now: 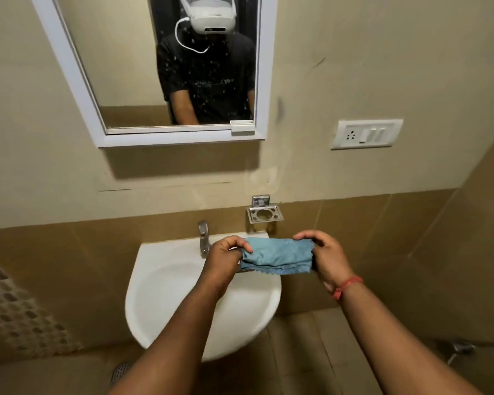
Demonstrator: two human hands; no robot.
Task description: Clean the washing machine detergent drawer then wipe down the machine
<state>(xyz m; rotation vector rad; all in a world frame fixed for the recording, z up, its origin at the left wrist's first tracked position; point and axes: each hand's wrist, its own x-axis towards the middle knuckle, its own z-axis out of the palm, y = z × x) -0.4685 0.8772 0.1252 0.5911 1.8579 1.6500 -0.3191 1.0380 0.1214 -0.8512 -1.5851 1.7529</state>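
Observation:
A folded blue cloth [277, 256] is stretched between both hands above the right back part of a white wash basin [166, 280]. My left hand [226, 256] pinches the cloth's left end. My right hand [324, 258] grips its right end, with a red thread around that wrist. No washing machine or detergent drawer appears in view.
A chrome tap [203, 238] stands at the basin's back. A metal soap holder [265, 213] is fixed to the wall behind the cloth. Above hangs a white-framed mirror [69, 67]; a switch plate [367, 134] sits at right. A floor drain [120, 372] lies lower left.

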